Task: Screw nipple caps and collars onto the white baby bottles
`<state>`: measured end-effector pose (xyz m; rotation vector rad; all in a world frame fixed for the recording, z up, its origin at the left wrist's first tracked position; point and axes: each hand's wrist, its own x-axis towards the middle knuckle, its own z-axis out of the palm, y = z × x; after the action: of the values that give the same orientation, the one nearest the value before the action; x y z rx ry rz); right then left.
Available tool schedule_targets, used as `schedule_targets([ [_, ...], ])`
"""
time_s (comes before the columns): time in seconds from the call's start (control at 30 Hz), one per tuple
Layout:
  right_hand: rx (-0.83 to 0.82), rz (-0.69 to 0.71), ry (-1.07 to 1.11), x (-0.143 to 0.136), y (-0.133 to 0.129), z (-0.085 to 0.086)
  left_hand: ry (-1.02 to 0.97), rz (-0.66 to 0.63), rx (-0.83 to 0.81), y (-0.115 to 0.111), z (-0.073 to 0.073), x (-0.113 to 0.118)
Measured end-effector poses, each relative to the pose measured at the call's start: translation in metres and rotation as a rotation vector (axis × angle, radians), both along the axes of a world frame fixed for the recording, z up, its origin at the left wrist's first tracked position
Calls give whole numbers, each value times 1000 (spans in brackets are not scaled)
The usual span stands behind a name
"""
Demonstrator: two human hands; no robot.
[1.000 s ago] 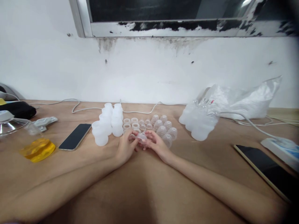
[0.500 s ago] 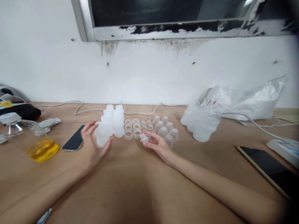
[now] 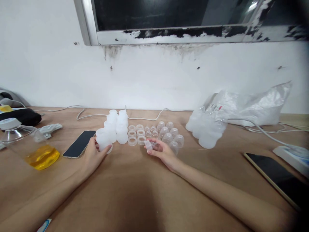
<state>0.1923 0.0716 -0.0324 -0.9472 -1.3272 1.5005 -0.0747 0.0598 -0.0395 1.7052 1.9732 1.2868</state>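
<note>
My left hand is wrapped round the near frosted white plastic bottle, which leans a little with its round lower end showing. This bottle stands beside two rows of similar frosted bottles. In my right hand, a small clear plastic piece with a ribbed end is pinched between thumb and fingers. Close to that hand lie translucent rings, small clear nipple-shaped pieces and clear domed caps. My right fingers partly hide the clear piece.
More frosted bottles in plastic wrap stand to the right, before a white plastic bag. Phones lie left and right. A bottle of yellow liquid is at far left. A white cable runs along the wall.
My left hand has moved down from beside the top of the near bottle and closed round it. The bottle has tilted slightly. My right hand keeps its hold in about the same place.
</note>
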Motion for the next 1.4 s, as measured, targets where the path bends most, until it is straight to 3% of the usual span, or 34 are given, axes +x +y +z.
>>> schedule_targets([
  [0.13,5,-34,35,1,0,3,108,-50,108,-9,13,4],
  [0.2,16,-59,83,4,-1,6,125,-174,157,-11,21,13],
  [0.3,47,-73,136,9,-4,11,133,-390,101,-8,31,31],
  [0.47,65,-100,137,16,-10,9,16,-597,126,5,19,57],
  [0.63,28,-109,179,16,-8,1,-33,-623,141,9,7,61],
  [0.93,50,-91,158,16,-9,-1,72,-599,115,5,17,63],
  [1.4,115,-33,-19,13,-9,1,226,-847,96,7,18,60],
])
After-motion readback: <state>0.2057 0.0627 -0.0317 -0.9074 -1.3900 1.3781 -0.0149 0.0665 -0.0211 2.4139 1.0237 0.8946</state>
